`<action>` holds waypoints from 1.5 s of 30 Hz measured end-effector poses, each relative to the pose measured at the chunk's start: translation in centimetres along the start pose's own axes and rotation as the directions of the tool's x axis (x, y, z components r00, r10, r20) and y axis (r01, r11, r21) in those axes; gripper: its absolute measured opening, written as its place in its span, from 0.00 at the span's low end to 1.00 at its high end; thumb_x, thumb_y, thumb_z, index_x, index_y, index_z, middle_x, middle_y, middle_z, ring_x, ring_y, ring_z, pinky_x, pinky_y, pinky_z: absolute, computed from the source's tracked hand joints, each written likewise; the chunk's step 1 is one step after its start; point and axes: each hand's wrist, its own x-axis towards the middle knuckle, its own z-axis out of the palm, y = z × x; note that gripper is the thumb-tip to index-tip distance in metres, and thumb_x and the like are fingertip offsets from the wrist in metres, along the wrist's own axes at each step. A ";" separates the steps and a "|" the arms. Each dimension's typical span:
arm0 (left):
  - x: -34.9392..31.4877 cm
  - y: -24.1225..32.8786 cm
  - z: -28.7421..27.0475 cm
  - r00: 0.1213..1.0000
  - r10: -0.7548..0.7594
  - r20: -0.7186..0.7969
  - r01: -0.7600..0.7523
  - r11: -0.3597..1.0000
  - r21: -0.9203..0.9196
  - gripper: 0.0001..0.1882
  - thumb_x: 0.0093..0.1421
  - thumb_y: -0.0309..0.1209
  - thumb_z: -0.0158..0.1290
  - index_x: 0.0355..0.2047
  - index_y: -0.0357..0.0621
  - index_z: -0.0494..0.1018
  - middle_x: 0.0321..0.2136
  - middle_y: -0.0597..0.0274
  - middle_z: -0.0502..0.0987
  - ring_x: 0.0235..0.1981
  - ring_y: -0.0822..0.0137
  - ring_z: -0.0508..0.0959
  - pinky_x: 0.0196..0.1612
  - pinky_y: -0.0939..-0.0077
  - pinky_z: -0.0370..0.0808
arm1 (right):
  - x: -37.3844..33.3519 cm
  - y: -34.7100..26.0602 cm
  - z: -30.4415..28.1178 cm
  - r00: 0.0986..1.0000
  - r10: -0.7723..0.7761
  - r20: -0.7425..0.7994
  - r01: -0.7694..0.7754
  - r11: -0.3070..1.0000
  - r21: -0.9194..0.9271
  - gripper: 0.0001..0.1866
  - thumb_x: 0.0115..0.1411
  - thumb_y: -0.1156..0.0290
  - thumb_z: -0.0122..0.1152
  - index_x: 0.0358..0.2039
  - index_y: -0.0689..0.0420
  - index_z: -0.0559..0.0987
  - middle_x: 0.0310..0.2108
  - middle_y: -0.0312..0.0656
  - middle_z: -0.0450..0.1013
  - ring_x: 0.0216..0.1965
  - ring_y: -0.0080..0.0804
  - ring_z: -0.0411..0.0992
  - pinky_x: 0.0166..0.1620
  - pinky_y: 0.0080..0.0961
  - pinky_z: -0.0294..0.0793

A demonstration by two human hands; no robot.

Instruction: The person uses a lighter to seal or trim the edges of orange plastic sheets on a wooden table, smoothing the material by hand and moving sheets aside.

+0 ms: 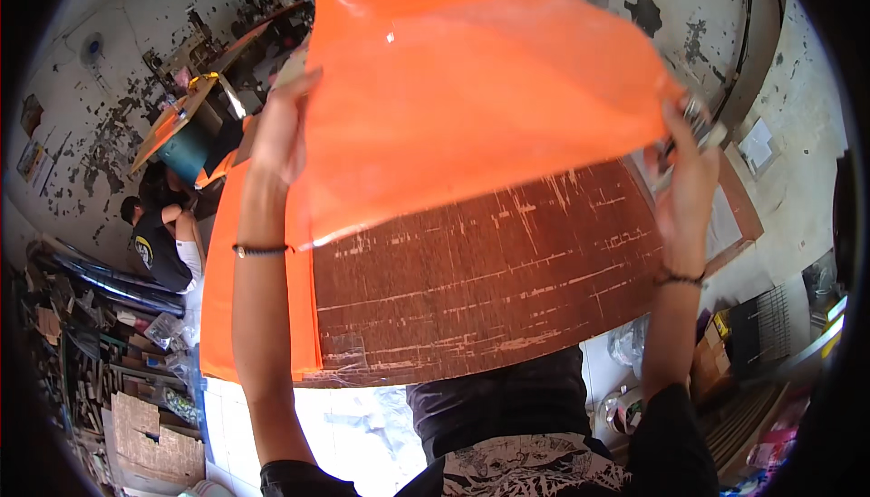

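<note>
A large glossy orange sheet (480,89) is held up and stretched between my hands over a scratched brown wooden tabletop (489,289). My left hand (281,135) grips its left edge, with the fingers partly behind the sheet. At the right corner, my right hand (687,166) is closed on the sheet, slightly blurred. A metallic object (696,118) shows at the right fingers; its kind is not clear. Beneath my left forearm, more orange sheets (258,289) lie stacked along the table's left side.
At the left, a person in dark clothing (163,239) sits low near another worktable (181,121). Black tubing (113,281) and piled scraps (86,379) lie at the lower left. Cardboard, a black rack (766,329) and plastic bags (625,343) crowd the lower right, by a peeling wall.
</note>
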 end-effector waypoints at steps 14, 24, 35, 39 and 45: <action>-19.0 -11.8 -0.7 0.968 -0.207 -0.144 0.252 0.824 0.507 0.44 0.56 0.14 0.52 0.65 0.41 0.37 0.32 0.54 0.78 0.24 0.72 0.77 0.24 0.85 0.74 | -12.2 3.9 -12.8 0.885 0.464 -0.019 -0.443 0.831 -0.336 0.06 0.61 0.72 0.57 0.34 0.52 0.68 0.23 0.29 0.64 0.11 0.13 0.59 0.11 0.10 0.49; -20.2 -12.3 1.5 0.920 -0.046 -0.389 0.221 0.880 0.420 0.38 0.58 0.19 0.51 0.64 0.39 0.44 0.40 0.53 0.74 0.33 0.74 0.75 0.34 0.84 0.72 | -13.8 4.4 -14.4 0.895 0.446 -0.016 -0.395 0.776 -0.493 0.10 0.60 0.75 0.59 0.34 0.54 0.65 0.25 0.42 0.75 0.13 0.16 0.67 0.12 0.10 0.51; -32.7 -17.3 9.3 0.646 0.136 -0.751 0.014 0.982 0.190 0.22 0.61 0.27 0.50 0.53 0.40 0.55 0.37 0.52 0.71 0.19 0.69 0.75 0.15 0.79 0.74 | -16.6 4.4 -14.7 0.857 0.514 0.037 -0.441 0.768 -0.465 0.10 0.62 0.67 0.57 0.34 0.55 0.66 0.24 0.41 0.72 0.12 0.15 0.61 0.14 0.12 0.53; -34.0 -19.2 10.3 0.697 -0.108 -0.709 0.049 0.993 -0.103 0.17 0.66 0.37 0.46 0.47 0.39 0.57 0.34 0.54 0.69 0.20 0.66 0.76 0.13 0.77 0.72 | -16.7 4.1 -16.0 0.875 0.476 0.088 -0.381 0.790 -0.480 0.10 0.64 0.66 0.55 0.30 0.57 0.69 0.19 0.31 0.63 0.13 0.11 0.54 0.15 0.11 0.49; -32.3 -19.6 10.8 0.738 -0.389 -0.551 0.231 0.913 -0.335 0.20 0.69 0.42 0.40 0.30 0.37 0.70 0.17 0.59 0.67 0.12 0.65 0.69 0.12 0.74 0.67 | -12.9 3.2 -15.4 0.920 0.160 0.357 0.205 0.581 -0.788 0.10 0.55 0.78 0.62 0.30 0.61 0.68 0.46 0.51 0.75 0.50 0.35 0.72 0.49 0.28 0.69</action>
